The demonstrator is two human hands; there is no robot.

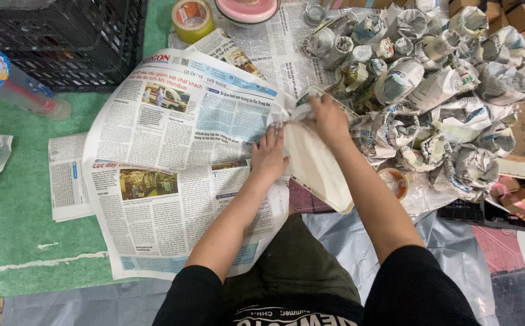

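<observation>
A large newspaper sheet lies spread on the green floor mat in front of me. My left hand presses flat on its right edge, fingers apart. My right hand grips a crumpled corner of newspaper folded over a cream rectangular plate, which tilts against the sheet between my arms. The plate's far end is hidden under the paper and my hand.
A heap of several newspaper-wrapped bundles fills the right. A black plastic crate stands at the back left, with a tape roll and a pink lid beyond the paper. Cardboard boxes sit at the far right.
</observation>
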